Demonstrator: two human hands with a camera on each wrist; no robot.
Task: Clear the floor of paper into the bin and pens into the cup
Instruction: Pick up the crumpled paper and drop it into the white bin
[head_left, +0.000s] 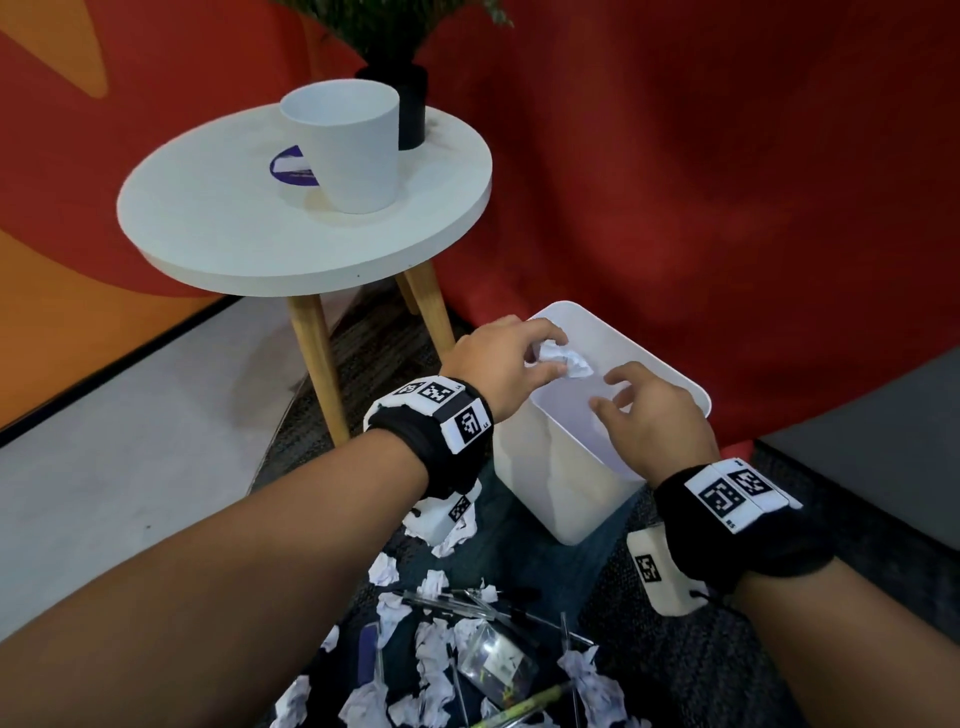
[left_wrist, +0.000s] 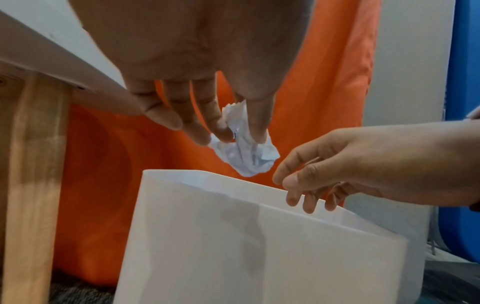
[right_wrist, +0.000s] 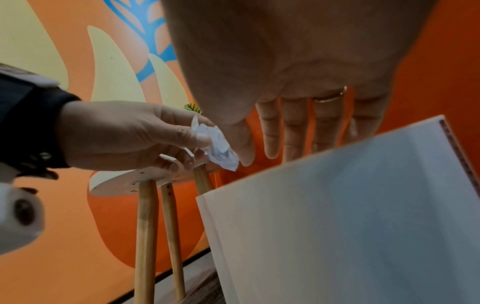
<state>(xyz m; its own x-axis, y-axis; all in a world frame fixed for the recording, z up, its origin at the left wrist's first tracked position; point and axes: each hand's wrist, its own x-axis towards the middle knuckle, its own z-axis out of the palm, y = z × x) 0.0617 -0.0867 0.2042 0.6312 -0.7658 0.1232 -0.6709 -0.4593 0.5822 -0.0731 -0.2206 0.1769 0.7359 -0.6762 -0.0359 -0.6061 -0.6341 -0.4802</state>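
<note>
The left hand (head_left: 498, 358) pinches a crumpled white paper ball (head_left: 566, 361) over the white plastic bin (head_left: 550, 499); the right hand (head_left: 649, 415) (relaxed, holding nothing) hovers beside it.

Office lounge, mural wall (head_left: 78, 156), side table (head_left: 208, 228)

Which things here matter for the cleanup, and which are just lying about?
Job:
- paper ball, pinched by left hand
- bin
- floor paper
- pens
- cup
- right hand, empty

Lying about:
- table
- plant pot
- clear packet
</note>
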